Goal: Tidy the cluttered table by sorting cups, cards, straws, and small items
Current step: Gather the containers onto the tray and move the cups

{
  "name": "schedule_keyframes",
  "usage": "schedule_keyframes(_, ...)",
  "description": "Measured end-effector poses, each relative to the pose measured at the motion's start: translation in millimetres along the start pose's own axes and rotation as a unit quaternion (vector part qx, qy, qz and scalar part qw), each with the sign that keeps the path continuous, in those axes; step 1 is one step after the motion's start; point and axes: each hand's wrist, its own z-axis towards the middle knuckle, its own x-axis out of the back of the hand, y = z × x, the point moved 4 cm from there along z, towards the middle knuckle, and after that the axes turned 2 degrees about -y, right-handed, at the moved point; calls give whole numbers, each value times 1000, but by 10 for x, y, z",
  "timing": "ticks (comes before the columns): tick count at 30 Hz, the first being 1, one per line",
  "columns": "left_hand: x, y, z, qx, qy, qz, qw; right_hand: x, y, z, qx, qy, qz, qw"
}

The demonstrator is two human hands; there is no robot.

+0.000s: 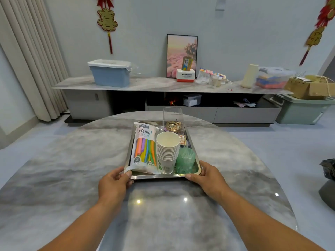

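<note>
A steel tray sits on the round marble table. In it lie a bag of coloured straws on the left, a stack of white paper cups in the middle, green plastic cups at the right, a card box behind them, and a clear box with gold small items at the back. My left hand grips the tray's near left corner, thumb on the rim. At the near right corner my right hand grips the tray the same way.
Beyond the table a long low cabinet carries a blue lidded bin, a framed picture, a Panasonic box, packets, a roll and a cardboard box. A green crate stands on the floor at right. A dark bag lies at the right edge.
</note>
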Motion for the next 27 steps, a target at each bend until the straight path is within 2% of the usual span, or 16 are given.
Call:
schedule_keyframes(9, 106, 147, 798, -23, 65, -37, 997, -467, -103, 842, 10, 7, -98, 995)
schedule_keyframes(13, 154, 201, 1164, -26, 85, -50, 995, -630, -204, 1093, 16, 41, -144, 989)
schedule_keyframes(27, 129, 294, 1395, -57, 71, -30, 995, -755, -355, 1193, 26, 113, -232, 966)
